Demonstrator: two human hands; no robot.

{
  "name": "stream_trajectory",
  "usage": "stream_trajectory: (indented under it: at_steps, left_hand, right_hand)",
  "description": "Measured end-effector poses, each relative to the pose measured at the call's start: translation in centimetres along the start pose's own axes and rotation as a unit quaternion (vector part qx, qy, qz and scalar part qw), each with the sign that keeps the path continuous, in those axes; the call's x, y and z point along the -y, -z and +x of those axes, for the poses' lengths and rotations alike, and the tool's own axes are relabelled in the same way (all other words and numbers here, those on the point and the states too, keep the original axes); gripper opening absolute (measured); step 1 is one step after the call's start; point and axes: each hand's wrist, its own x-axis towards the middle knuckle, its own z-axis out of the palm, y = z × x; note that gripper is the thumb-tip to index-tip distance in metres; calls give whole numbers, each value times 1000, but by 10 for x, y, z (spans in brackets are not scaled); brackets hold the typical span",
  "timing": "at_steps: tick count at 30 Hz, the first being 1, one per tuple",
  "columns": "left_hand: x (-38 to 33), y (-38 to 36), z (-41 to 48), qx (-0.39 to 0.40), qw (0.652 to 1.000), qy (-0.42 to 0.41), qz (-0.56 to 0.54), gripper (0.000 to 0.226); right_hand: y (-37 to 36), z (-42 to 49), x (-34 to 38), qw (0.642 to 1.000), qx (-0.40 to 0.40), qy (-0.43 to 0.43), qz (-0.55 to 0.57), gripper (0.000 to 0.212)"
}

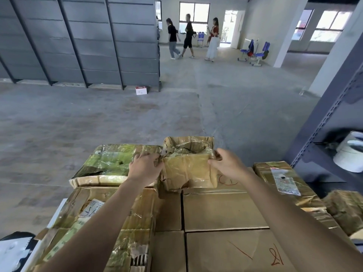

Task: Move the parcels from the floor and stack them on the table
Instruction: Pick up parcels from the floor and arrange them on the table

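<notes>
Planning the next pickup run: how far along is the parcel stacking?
Done: large brown cartons and a green-taped parcel already sit stacked. In hand: the left hand and right hand grip a small battered box atop them. Left: perhaps one white box on the floor by the grey shelving.

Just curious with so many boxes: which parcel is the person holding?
The small crumpled brown box at the stack's far middle: the left hand and right hand grip its sides. The green-taped parcel lies left of it.
</notes>
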Motion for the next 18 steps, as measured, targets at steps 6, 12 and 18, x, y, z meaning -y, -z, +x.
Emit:
stream_trajectory:
  at_steps: [6, 12, 18]
  left_hand:
    - [-16, 7, -10, 12, 998, -27, -54, 32]
    - [-41, 16, -20, 15, 980, -37, -195, 31]
    - [-52, 19, -10, -35, 965, 40, -257, 44]
  right_hand:
    - [26, -8, 7, 996, -42, -49, 61, 26]
    - [53, -17, 5, 930, -21, -168, 327, 25]
    - [48, -16, -4, 900, 24, -146, 409, 81]
